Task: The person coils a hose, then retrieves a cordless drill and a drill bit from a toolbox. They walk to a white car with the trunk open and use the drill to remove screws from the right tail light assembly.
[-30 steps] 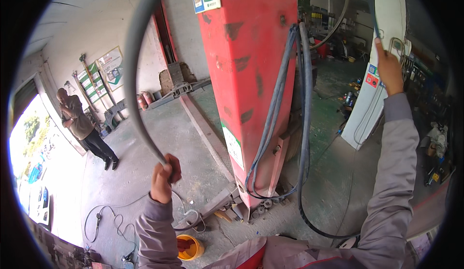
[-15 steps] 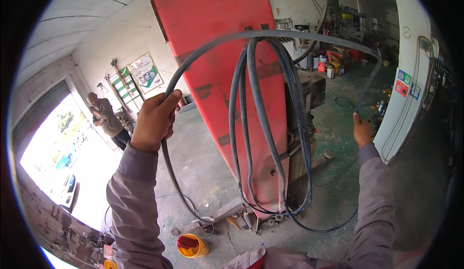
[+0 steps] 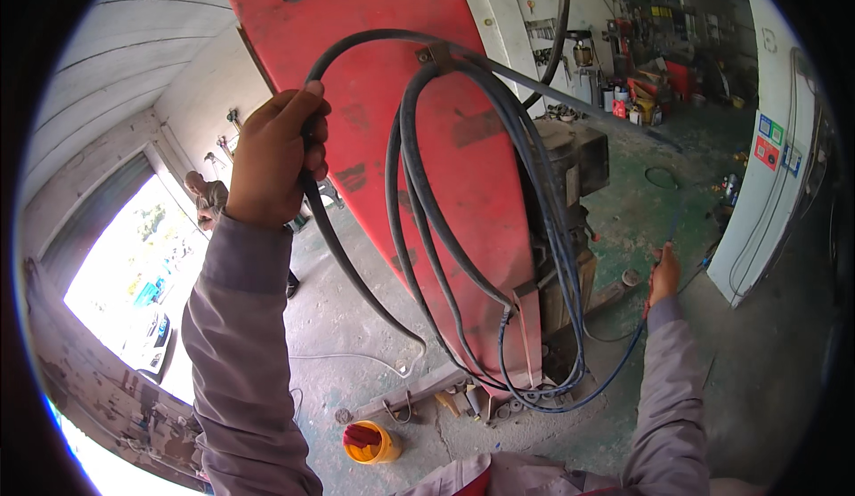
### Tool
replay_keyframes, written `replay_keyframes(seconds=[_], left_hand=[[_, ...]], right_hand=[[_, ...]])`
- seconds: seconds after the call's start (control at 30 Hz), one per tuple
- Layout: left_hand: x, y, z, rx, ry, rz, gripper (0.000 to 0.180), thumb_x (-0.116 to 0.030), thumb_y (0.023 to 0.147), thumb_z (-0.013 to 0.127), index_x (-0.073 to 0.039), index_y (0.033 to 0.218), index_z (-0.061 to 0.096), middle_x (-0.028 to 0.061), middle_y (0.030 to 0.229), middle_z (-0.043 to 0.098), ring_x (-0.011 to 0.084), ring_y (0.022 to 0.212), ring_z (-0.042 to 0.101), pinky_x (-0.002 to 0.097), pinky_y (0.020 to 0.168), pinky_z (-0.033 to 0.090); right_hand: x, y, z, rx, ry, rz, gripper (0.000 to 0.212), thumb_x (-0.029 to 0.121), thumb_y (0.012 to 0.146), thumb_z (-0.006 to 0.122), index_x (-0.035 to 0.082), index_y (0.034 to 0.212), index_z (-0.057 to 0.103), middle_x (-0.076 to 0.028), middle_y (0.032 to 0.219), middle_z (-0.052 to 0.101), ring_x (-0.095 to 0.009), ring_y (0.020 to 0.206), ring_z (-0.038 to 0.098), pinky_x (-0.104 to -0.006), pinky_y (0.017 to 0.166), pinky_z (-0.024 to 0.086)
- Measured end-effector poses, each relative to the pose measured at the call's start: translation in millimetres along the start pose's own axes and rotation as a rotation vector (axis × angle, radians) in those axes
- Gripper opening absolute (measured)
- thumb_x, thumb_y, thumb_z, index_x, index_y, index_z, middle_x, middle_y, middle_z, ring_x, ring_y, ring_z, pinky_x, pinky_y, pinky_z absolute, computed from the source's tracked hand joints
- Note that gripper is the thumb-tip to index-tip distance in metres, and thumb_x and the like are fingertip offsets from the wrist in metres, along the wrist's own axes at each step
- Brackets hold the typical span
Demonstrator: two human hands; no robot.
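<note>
Coils of a long dark hose (image 3: 434, 202) hang in loops from a bracket (image 3: 435, 55) on a tall red panel (image 3: 356, 122). At the upper left, my left hand (image 3: 276, 153) is closed around a thick stretch of this hose. From that fist, one part arches over the bracket toward the right and another droops toward the floor. My right hand (image 3: 663, 273), lower and farther right, is closed on a thinner, bluish part that curves up from the bottom of the loops. Past the right hand the hose is blurred.
A yellow bucket (image 3: 381, 443) with red cloth stands on the floor near me. A metal beam (image 3: 392, 396) lies at the panel's foot. To the right rises a white pillar (image 3: 757, 175); behind are cluttered shelves (image 3: 655, 28). A person (image 3: 210, 198) stands by the bright doorway at left.
My left hand has risen with the hose, and my right hand has dropped slightly. The arch of hose on the right has swung down. My view has shifted.
</note>
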State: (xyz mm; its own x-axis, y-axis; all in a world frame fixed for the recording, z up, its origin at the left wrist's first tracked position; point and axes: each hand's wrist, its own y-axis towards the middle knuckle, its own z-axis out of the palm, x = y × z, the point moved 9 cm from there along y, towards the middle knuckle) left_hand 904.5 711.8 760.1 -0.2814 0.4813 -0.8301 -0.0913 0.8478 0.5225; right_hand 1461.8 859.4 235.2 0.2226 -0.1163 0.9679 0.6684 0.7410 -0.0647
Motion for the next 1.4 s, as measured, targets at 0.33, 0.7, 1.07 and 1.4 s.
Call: replay_keyframes(seconds=[0.33, 0.7, 1.07, 1.4], left_hand=[[20, -22, 41, 0.053, 0.227, -0.044, 0.032, -0.033, 0.104, 0.060, -0.002, 0.100, 0.065, 0.0017, 0.064, 0.054, 0.0060, 0.040, 0.042, 0.0217, 0.038, 0.031], [79, -53, 54, 0.336, -0.238, -0.154, 0.052, -0.044, 0.108, 0.035, 0.003, 0.110, 0.055, 0.0126, 0.065, 0.057, 0.0205, 0.039, 0.050, 0.0291, 0.039, 0.045], [429, -313, -81, -0.021, 0.180, -0.578, 0.031, -0.032, 0.101, 0.067, -0.001, 0.096, 0.067, 0.0002, 0.083, 0.068, 0.0099, 0.080, 0.061, 0.0297, 0.075, 0.050], [367, -508, -456, -1.351, 0.343, -0.202, 0.033, -0.038, 0.099, 0.064, -0.005, 0.096, 0.067, 0.0021, 0.078, 0.057, 0.0145, 0.068, 0.056, 0.0319, 0.065, 0.046]], right_hand=[[-160, -41, -123, -0.278, -0.725, -0.313, 0.066, 0.063, 0.102, 0.045, 0.000, 0.100, 0.062, -0.025, 0.091, 0.068, -0.049, 0.089, 0.062, -0.0569, 0.078, 0.046], [-234, -140, -125, 0.169, -0.763, -0.215, 0.064, 0.058, 0.102, 0.041, -0.002, 0.089, 0.059, -0.029, 0.088, 0.065, -0.051, 0.086, 0.061, -0.0556, 0.073, 0.045], [-289, -116, -208, 0.254, -0.592, 0.144, 0.064, 0.061, 0.094, 0.065, 0.005, 0.068, 0.048, 0.001, 0.058, 0.040, -0.012, 0.052, 0.038, -0.0388, 0.048, 0.027], [-246, -76, -218, 0.221, -0.608, 0.302, 0.067, 0.070, 0.086, 0.069, 0.005, 0.075, 0.059, 0.001, 0.060, 0.042, -0.014, 0.049, 0.036, -0.0381, 0.045, 0.029]])
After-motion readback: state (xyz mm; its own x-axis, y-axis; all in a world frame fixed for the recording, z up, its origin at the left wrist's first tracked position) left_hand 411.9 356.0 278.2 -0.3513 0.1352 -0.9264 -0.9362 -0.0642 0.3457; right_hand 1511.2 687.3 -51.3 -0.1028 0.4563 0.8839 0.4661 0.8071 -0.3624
